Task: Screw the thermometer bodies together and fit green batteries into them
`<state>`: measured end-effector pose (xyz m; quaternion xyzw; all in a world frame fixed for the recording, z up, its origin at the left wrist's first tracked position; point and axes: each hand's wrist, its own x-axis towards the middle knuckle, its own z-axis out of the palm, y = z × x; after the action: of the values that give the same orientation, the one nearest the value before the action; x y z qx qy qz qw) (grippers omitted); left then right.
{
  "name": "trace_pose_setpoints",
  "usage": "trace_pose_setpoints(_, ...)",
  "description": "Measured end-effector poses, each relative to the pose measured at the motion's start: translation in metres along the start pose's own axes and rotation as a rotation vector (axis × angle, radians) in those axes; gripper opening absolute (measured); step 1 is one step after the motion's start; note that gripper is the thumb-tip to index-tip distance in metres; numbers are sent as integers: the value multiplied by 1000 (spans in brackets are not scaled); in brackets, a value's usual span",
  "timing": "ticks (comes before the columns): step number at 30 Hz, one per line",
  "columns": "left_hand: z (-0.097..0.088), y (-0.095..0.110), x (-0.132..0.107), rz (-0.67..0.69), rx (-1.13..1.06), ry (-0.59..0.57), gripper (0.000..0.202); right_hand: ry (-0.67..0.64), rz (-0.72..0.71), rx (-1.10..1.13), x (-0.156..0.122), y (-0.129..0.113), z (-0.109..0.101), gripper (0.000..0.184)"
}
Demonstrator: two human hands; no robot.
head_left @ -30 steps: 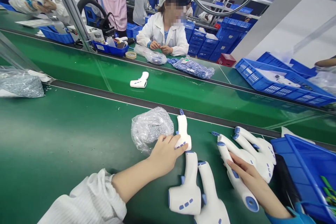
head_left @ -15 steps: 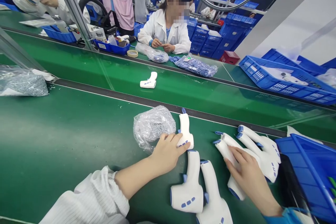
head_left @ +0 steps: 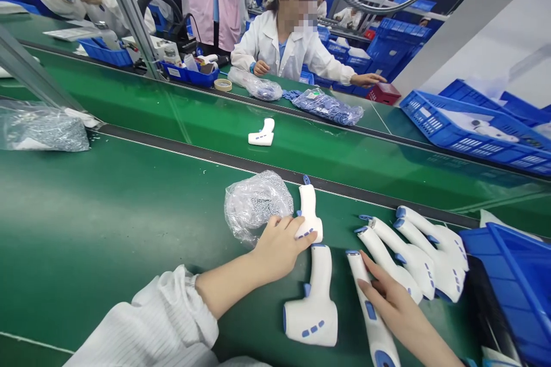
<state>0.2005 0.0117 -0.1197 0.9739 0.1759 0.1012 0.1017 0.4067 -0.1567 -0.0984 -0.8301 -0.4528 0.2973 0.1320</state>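
Observation:
My left hand (head_left: 278, 246) grips the body of a small white gun-shaped infrared thermometer (head_left: 308, 206), whose blue end flap (head_left: 306, 180) stands out at the handle tip. My right hand (head_left: 398, 304) is closed around a second white thermometer (head_left: 365, 284), turned so that its narrow side with a blue window faces up. Between the hands, a third thermometer (head_left: 321, 281) lies flat, its blue buttons showing. Several more thermometers (head_left: 424, 252) lie in an overlapping row right of my right hand. A clear plastic bag of small grey parts (head_left: 258, 203) rests beside my left fingers.
A blue bin (head_left: 512, 275) and a dark object (head_left: 477, 292) border the right. Beyond the black rail (head_left: 206, 152), a lone thermometer (head_left: 262, 133) lies on the green belt. Across it sits a co-worker in white (head_left: 286, 51), near bagged blue parts (head_left: 329, 108) and blue crates (head_left: 477, 126).
My right hand has moved from the row to the thermometer nearer me and turned it onto its edge. My left hand keeps its hold. The co-worker's arm has reached out toward a red box.

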Motion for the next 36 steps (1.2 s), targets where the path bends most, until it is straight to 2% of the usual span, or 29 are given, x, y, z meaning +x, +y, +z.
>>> trace_pose_setpoints(4, 2, -1, 0, -1, 3, 17, 44, 50, -38, -67, 2, 2, 2, 81)
trace_pose_setpoints(7, 2, 0, 0, -4, -2, 18, 45, 198, -65, -153, 2, -8, 6, 81)
trace_pose_setpoints(9, 1, 0, 0, -3, -7, 21, 44, 304, -159, -211, -3, -24, 11, 72)
trace_pose_setpoints(10, 1, 0, 0, -2, -9, 23, 43, 312, -238, -233, -6, -34, 15, 63)
trace_pose_setpoints(12, 0, 0, 0, -1, -7, 35, 41, 225, -425, -273, -15, -53, 25, 45)
trace_pose_setpoints(14, 0, 0, 0, 8, 5, 52, 41, 95, -531, -310, -21, -66, 36, 38)
trace_pose_setpoints(16, 0, -1, 0, 21, 15, 65, 41, 27, -518, -289, -20, -68, 43, 36)
trace_pose_setpoints(17, 0, -1, -1, 25, 15, 72, 42, 36, -492, -237, -18, -65, 44, 36)
trace_pose_setpoints(21, 0, -1, -2, 29, -22, 145, 32, 103, -330, 225, 0, -36, 38, 35)
trace_pose_setpoints(24, 0, 2, -5, 76, -59, 210, 28, 60, -276, 465, 9, -20, 29, 30)
trace_pose_setpoints(30, 1, 11, -9, 208, -99, 264, 25, 42, -274, 584, 9, -18, 18, 32)
trace_pose_setpoints(36, -6, 18, -18, 274, -129, 252, 26, 84, -308, 531, 13, -11, 26, 28)
